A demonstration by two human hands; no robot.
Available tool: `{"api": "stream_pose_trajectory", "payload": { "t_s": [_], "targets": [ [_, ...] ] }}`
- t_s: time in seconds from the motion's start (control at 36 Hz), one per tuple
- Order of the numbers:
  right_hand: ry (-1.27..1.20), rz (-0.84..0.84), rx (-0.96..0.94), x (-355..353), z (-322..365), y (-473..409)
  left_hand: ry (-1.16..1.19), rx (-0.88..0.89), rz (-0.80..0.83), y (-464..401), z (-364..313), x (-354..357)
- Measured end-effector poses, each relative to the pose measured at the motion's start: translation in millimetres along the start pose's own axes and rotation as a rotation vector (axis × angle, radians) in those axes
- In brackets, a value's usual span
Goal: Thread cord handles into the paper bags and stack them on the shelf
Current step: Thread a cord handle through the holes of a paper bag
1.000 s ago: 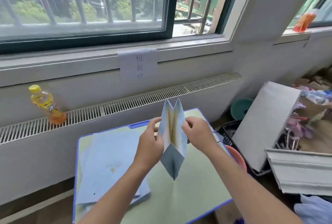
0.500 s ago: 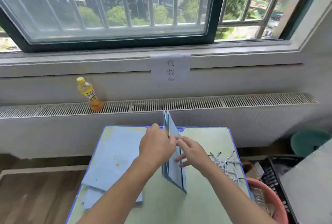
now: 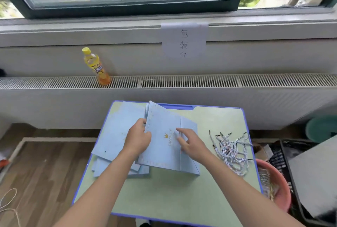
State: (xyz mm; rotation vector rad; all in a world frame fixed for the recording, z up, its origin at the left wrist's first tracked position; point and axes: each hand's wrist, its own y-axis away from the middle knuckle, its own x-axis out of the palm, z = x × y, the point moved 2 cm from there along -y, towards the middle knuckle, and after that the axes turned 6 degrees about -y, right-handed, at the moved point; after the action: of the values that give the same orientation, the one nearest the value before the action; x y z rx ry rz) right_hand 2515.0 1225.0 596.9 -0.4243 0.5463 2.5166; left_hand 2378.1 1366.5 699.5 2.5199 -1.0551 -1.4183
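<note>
As the folded blue paper bag (image 3: pixel 164 141) lay nearly flat on the counter (image 3: pixel 182 195), partly over the pile of other blue bags (image 3: pixel 116 135) to its left, we held it with both hands. Our left hand (image 3: pixel 137 139) gripped its left edge, thumb and fingers curled round the paper near the row of small punched holes. Our right hand (image 3: pixel 189 144) rested on the bag's face beside the gold crown print, fingers straight and pressing along the crease; it held nothing.

We judged the bag light and fairly stiff along its folds, yet easy to dent or tear at the holes, so the best hold seemed to be by the reinforced top edge, close to the holes but not on them. Its smooth face would probably slide on the pile beneath, so a flat palm would steady it.

The cords (image 3: pixel 231 152) lay in a loose tangle on the counter to the right, well apart from the bag. They looked limp and twisted, with dark tips; we judged that each should be pinched just behind a tip to guide it through a hole. No cord was yet in this bag, as far as we could tell.

Farther out, a pink basin (image 3: pixel 280 190) sat at the counter's right edge, and a yellow bottle (image 3: pixel 96 66) stood on the grille below the window.
</note>
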Motion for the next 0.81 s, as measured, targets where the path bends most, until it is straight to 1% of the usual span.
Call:
{"api": "stream_pose_trajectory", "payload": {
  "t_s": [0.08,0.19,0.33,0.47,0.58,0.81],
  "targets": [
    [0.024,-0.103,0.034,-8,-11,0,0.101,-0.004,0.064,-5,9,4],
    [0.045,-0.235,0.153,-22,-28,4,0.227,-0.031,0.125,-13,20,10],
    [0.110,-0.366,0.268,-40,-47,10,0.279,-0.084,0.185,-21,32,20],
    [0.179,-0.400,0.337,-48,-62,7,0.275,-0.126,0.221,-27,37,26],
    [0.248,-0.391,0.357,-50,-74,-6,0.281,-0.147,0.235,-30,41,30],
    [0.543,-0.421,0.403,-53,-81,-31,0.312,-0.167,0.228,-34,49,36]
  ]
}}
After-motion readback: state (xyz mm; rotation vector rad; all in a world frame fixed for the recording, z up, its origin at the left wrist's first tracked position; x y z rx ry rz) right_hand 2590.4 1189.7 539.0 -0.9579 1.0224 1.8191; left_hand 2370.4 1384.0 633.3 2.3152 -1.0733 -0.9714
